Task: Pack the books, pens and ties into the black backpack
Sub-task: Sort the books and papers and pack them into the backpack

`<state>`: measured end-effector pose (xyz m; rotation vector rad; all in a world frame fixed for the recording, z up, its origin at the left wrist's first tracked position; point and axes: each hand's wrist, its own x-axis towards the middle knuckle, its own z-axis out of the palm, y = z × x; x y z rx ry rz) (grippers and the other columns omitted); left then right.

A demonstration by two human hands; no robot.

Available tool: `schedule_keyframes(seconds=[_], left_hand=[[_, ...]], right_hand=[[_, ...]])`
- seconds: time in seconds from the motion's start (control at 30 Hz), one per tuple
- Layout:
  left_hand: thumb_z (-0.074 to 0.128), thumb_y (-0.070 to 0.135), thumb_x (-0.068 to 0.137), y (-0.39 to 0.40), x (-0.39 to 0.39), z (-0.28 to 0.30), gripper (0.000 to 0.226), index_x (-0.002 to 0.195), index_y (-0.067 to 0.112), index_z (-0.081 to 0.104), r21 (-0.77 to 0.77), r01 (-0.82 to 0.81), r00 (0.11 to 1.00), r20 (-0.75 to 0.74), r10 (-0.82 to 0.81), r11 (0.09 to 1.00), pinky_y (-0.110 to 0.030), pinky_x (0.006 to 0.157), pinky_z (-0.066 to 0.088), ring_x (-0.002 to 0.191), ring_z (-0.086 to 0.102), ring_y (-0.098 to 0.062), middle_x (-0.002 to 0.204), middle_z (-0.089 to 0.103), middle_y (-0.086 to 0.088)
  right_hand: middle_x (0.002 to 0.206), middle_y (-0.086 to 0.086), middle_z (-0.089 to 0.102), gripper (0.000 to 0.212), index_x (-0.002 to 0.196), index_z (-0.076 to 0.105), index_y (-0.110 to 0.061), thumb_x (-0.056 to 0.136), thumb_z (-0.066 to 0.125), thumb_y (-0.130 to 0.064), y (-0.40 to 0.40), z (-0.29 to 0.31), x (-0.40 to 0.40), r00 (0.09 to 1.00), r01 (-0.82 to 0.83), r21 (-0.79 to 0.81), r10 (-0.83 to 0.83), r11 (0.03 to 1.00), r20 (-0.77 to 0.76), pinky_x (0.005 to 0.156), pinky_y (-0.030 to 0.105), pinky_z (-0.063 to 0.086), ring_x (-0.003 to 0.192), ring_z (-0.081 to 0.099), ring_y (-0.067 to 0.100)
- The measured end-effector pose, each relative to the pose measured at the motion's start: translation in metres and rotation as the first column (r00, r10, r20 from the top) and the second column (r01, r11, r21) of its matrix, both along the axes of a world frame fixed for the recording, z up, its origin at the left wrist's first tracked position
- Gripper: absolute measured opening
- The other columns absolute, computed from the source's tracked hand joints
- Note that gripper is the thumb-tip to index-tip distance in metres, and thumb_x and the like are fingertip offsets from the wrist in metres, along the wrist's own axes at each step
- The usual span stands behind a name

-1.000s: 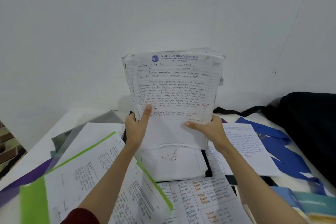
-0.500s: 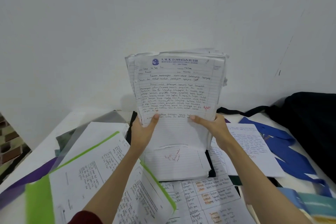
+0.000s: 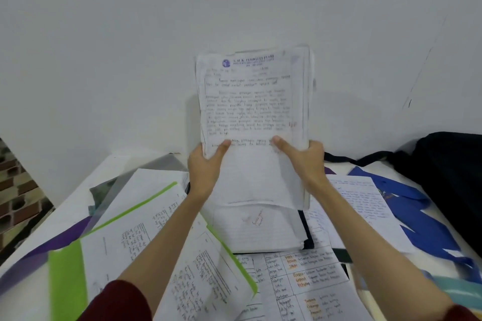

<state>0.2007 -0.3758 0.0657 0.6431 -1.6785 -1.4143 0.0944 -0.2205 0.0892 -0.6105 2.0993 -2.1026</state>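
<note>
I hold a thick stack of handwritten lined papers [image 3: 250, 112] upright above the table, in front of the white wall. My left hand [image 3: 204, 169] grips its lower left edge, thumb on the front sheet. My right hand [image 3: 303, 161] grips the lower right edge the same way. The black backpack [image 3: 448, 172] lies at the far right of the table, its strap trailing left. A blue tie [image 3: 422, 219] stretches along the table beside the backpack.
Beneath the stack a black folder [image 3: 307, 232] holds more lined sheets. A green-edged file of papers [image 3: 146, 250] lies at the left over a purple sleeve [image 3: 39, 260]. Loose written sheets [image 3: 362, 206] and a table-chart page [image 3: 307, 279] cover the white table [image 3: 73, 206]. A light-blue book [image 3: 456, 292] sits at the near right.
Both hands have squared the paper stack, turning it more upright and slightly right; my grip slid a little higher on its sides.
</note>
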Motion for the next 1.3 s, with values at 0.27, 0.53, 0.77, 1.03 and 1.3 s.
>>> schedule_keyframes(seconds=[0.27,0.53,0.77,1.03,1.3], left_hand=[[0.064,0.041,0.084,-0.01,0.098,0.006,0.035,0.111,0.02,0.062,0.234,-0.11,0.994,0.035,0.105,0.966,-0.03,0.08,0.051,0.095,0.064,-0.015,0.104,0.067,0.002],[0.036,0.049,0.097,-0.004,0.2,-0.064,0.053,0.119,0.005,0.058,0.337,-0.329,0.912,0.355,0.204,0.882,-0.037,0.095,0.046,0.105,0.06,-0.024,0.118,0.062,-0.006],[0.042,0.034,0.099,0.023,0.244,-0.094,0.029,0.098,0.01,0.059,0.21,-0.316,0.839,0.516,0.169,0.925,-0.029,0.075,0.039,0.09,0.055,-0.022,0.096,0.059,-0.005],[0.047,0.039,0.09,0.02,0.253,-0.092,0.036,0.087,0.004,0.052,0.054,-0.275,0.738,0.652,0.174,0.96,-0.031,0.062,0.039,0.074,0.05,-0.02,0.081,0.053,-0.006],[0.049,0.025,0.094,0.019,0.252,-0.089,0.022,0.113,0.015,0.047,0.052,-0.254,0.782,0.599,0.173,0.966,-0.025,0.067,0.041,0.094,0.054,-0.016,0.106,0.055,0.003]], right_hand=[[0.086,-0.004,0.074,0.028,0.098,0.072,-0.013,0.078,0.075,-0.032,-0.028,0.041,0.031,0.879,-0.474,0.191,0.472,0.859,0.058,0.062,0.018,0.055,0.075,0.071,0.009],[0.092,0.006,0.074,0.026,0.096,0.069,-0.009,0.077,0.077,-0.024,-0.067,-0.019,0.09,0.701,-0.706,0.268,0.592,0.656,0.397,0.06,0.025,0.057,0.075,0.072,0.016],[0.096,0.009,0.074,0.042,0.101,0.068,-0.005,0.071,0.081,-0.032,-0.069,-0.061,0.111,0.653,-0.755,0.372,0.574,0.54,0.494,0.081,0.037,0.057,0.087,0.071,0.024],[0.084,0.004,0.066,0.042,0.082,0.062,-0.01,0.072,0.077,-0.048,-0.069,-0.077,0.118,0.8,-0.558,0.658,0.538,0.506,0.264,0.062,0.022,0.048,0.074,0.063,0.016],[0.052,-0.005,0.031,0.059,0.057,0.026,-0.019,0.081,0.058,-0.062,-0.062,-0.082,0.117,0.886,-0.281,0.788,0.464,0.548,-0.006,0.047,0.023,0.022,0.046,0.029,0.01]])
